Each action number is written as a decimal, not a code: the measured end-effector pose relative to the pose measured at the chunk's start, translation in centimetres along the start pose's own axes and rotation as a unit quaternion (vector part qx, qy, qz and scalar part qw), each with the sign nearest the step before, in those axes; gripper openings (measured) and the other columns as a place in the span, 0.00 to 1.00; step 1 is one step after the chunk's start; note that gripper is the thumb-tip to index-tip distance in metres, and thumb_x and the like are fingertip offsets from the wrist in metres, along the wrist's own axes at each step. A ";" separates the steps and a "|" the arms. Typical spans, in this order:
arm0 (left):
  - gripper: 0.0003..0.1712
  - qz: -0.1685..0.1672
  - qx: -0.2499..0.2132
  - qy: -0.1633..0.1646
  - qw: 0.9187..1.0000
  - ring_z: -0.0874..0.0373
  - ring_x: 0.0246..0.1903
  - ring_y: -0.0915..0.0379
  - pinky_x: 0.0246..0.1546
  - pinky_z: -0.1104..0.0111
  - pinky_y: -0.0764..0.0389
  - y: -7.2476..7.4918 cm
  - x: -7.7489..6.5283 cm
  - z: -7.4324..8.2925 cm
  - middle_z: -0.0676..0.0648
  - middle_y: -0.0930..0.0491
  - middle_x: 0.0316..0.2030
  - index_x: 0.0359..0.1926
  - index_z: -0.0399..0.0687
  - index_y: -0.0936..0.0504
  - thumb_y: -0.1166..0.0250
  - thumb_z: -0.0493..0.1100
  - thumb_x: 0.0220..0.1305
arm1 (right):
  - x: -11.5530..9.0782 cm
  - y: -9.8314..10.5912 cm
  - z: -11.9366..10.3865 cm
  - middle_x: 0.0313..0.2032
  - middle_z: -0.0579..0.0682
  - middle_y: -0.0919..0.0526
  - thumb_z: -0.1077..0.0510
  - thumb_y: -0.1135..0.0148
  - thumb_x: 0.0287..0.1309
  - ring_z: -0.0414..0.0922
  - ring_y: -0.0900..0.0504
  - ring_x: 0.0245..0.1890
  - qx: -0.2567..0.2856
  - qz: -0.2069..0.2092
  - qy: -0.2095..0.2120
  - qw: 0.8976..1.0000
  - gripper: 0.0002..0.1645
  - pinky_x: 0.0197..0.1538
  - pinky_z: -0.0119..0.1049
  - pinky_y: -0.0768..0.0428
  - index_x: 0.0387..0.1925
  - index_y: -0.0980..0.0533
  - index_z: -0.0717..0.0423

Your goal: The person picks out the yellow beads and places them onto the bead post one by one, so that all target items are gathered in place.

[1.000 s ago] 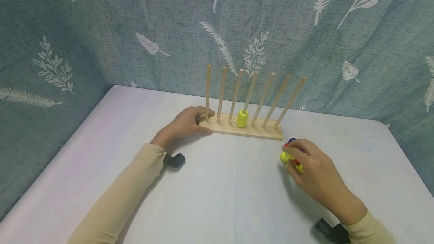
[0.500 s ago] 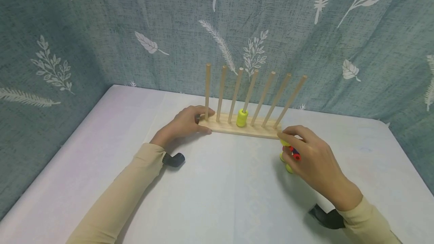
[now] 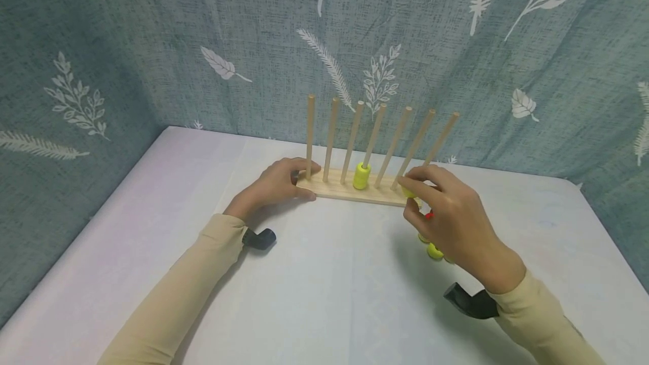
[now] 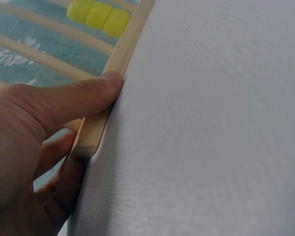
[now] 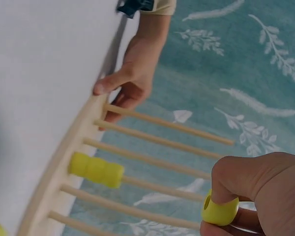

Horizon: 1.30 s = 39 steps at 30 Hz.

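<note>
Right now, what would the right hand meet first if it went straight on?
The right hand, pinching a yellow bead, would probably meet the sixth wooden peg from the left; depth is unclear; a neighbouring peg may come first.

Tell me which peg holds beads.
The middle peg, fourth from either end of the wooden rack: three yellow beads sit at its base. The other pegs show only bare wood, though the right hand hides the base of the rightmost peg.

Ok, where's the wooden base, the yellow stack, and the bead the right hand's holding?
Wooden base (image 3: 338, 190), head view: bare top.
Yellow stack (image 5: 96, 169), right wrist view: its middle.
Held bead (image 5: 222, 214), right wrist view: side, beside its hole.
</note>
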<state>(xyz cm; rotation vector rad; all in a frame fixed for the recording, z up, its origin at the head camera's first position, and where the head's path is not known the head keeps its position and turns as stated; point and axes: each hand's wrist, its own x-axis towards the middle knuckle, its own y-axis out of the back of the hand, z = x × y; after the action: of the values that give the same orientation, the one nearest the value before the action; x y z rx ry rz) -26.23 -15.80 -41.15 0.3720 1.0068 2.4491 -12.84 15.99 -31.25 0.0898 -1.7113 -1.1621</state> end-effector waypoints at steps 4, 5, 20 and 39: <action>0.36 -0.001 -0.001 -0.002 1.000 0.50 0.64 0.33 0.60 0.53 0.30 -0.1 0.1 -0.2 0.50 0.21 0.60 0.62 0.50 0.20 0.20 0.45 0.51 | 1.1 0.2 0.0 0.40 0.59 0.19 0.77 0.33 0.39 0.54 0.17 0.37 -0.002 0.012 0.009 1.000 0.23 0.33 0.47 0.17 0.43 0.16 0.65; 0.36 -0.001 0.000 -0.002 1.000 0.50 0.64 0.33 0.60 0.53 0.30 -0.2 0.1 -0.2 0.50 0.21 0.60 0.62 0.51 0.20 0.20 0.45 0.51 | 1.3 0.2 0.0 0.40 0.59 0.19 0.77 0.33 0.39 0.54 0.18 0.36 -0.003 0.013 0.009 1.000 0.23 0.33 0.46 0.17 0.43 0.16 0.65; 0.36 -0.002 -0.002 -0.005 1.000 0.50 0.64 0.32 0.59 0.53 0.29 -0.1 0.0 -0.3 0.49 0.21 0.60 0.62 0.50 0.20 0.20 0.45 0.51 | 4.7 -0.3 0.4 0.44 0.60 0.17 0.74 0.36 0.51 0.54 0.18 0.38 0.004 0.052 -0.026 0.998 0.17 0.32 0.43 0.20 0.45 0.18 0.68; 0.35 0.000 0.008 0.002 1.000 0.49 0.63 0.32 0.59 0.52 0.29 0.0 -0.1 -0.1 0.50 0.22 0.60 0.62 0.51 0.20 0.20 0.45 0.52 | 7.9 -1.3 1.6 0.44 0.62 0.17 0.74 0.41 0.56 0.57 0.17 0.43 -0.023 0.083 0.008 0.996 0.18 0.40 0.48 0.18 0.49 0.18 0.67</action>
<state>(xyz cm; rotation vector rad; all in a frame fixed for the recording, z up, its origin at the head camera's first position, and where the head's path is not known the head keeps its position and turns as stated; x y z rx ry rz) -26.19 -15.94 -41.24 0.3718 1.0287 2.4435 -18.39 11.97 -26.79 -0.0716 -1.6438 -1.0740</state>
